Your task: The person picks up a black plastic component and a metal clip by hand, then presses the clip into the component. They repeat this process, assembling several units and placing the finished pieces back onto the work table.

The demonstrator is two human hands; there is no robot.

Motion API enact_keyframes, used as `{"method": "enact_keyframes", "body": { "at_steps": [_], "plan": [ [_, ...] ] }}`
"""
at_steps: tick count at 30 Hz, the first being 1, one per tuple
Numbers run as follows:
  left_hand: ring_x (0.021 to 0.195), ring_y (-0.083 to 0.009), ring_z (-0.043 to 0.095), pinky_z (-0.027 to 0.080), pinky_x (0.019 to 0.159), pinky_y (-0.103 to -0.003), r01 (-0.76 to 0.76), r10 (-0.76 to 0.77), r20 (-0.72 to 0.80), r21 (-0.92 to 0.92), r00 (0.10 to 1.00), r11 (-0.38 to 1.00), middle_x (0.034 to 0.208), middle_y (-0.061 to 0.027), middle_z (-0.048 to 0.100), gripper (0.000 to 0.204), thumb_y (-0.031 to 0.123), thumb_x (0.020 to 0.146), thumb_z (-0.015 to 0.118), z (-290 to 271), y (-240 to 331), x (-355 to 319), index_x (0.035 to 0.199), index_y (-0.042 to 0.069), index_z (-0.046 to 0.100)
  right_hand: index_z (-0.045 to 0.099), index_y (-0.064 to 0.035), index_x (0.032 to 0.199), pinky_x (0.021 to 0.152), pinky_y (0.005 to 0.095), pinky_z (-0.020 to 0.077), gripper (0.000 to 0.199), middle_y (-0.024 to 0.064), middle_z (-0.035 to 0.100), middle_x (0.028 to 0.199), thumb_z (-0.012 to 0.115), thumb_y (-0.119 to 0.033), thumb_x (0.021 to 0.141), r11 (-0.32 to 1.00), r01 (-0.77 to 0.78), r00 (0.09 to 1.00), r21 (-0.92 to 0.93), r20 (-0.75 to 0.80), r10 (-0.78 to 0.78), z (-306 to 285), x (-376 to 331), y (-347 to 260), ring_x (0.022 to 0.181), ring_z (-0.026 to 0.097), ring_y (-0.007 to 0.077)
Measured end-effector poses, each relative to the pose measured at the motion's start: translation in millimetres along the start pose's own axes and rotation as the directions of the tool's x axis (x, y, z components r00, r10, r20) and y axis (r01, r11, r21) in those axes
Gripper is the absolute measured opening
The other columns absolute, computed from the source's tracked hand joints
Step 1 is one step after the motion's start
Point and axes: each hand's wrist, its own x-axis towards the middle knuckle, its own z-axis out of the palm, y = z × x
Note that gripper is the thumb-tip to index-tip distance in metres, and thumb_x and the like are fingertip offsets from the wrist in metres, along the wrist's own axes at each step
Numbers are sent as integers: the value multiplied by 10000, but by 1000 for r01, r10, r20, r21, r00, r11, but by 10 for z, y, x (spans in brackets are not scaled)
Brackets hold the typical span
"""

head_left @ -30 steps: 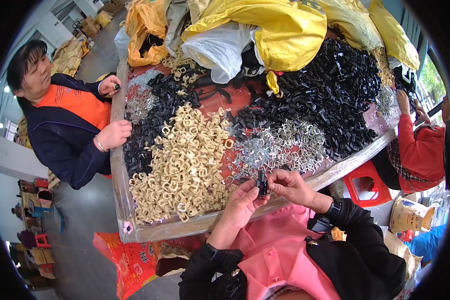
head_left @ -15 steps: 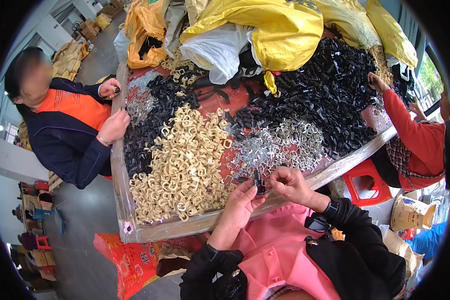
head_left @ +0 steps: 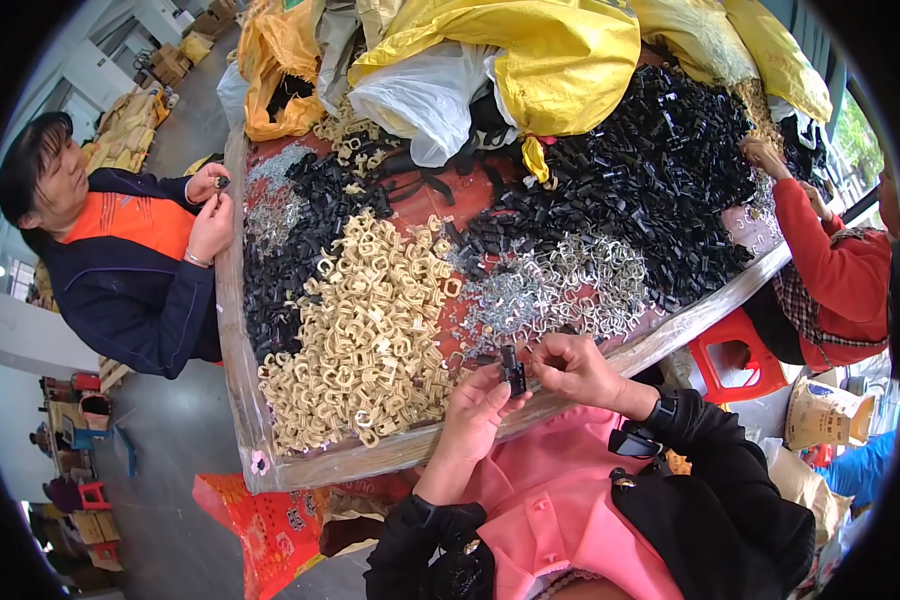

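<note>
Close to the table's near edge, my left hand (head_left: pixel 476 408) pinches a small black plastic part (head_left: pixel 513 370) upright between thumb and fingers. Just to its right is my right hand (head_left: pixel 576 372), with thumb and fingertips pressed together beside the part; whatever they hold is too small to make out. Beyond my hands lie a heap of tiny grey metal pieces (head_left: pixel 505 300) and a heap of silver bent metal clips (head_left: pixel 605 285). Left of these spreads a large pile of cream ring-shaped pieces (head_left: pixel 370 345). Black plastic parts (head_left: pixel 635 190) cover the far right of the table.
A raised wooden rim (head_left: pixel 360 458) edges the table. Yellow sacks (head_left: pixel 570 75) and a white plastic bag (head_left: pixel 415 105) stand at the back. One co-worker (head_left: pixel 120 250) works at the left, another (head_left: pixel 830 265) at the right by a red stool (head_left: pixel 735 355).
My right hand has come slightly nearer the black plastic part, which my left hand still holds. At the left, the co-worker's hands have drawn together.
</note>
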Motion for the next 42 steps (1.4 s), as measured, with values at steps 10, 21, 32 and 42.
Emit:
{"method": "enact_keyframes", "body": {
  "at_steps": [10,21,32,42],
  "plan": [
    [756,-209,590,485,662,-252,-10,10,-51,-1,999,1000,924,-92,566,233,44,770,557,14,-38,-61,991,0,496,511,9,749,538,246,406,85,51,528,659,538,-71,754,985,-45,993,166,113,26,32,-59,48,593,496,105],
    [782,-191,584,484,665,-243,48,-49,-66,-16,997,999,923,-91,566,232,86,802,525,10,-35,-62,1016,5,487,484,-9,775,552,294,422,76,99,525,735,522,-74,776,990,143,990,5,-8,-143,-81,-34,-151,622,528,214],
    [808,-140,566,476,684,-230,136,-137,5,36,991,990,953,-71,556,271,139,833,485,65,-27,-117,1067,3,473,467,-38,801,496,308,401,135,71,469,708,559,-41,702,722,535,836,-438,152,-527,13,-115,-199,556,486,225],
    [810,-119,552,459,707,-231,173,-171,-21,107,985,979,942,-59,559,267,133,807,531,77,-24,-87,1035,-2,503,483,-42,803,488,302,393,182,57,474,710,592,-52,657,574,584,797,-574,270,-540,-30,-86,-172,553,489,195]
  ]
}}
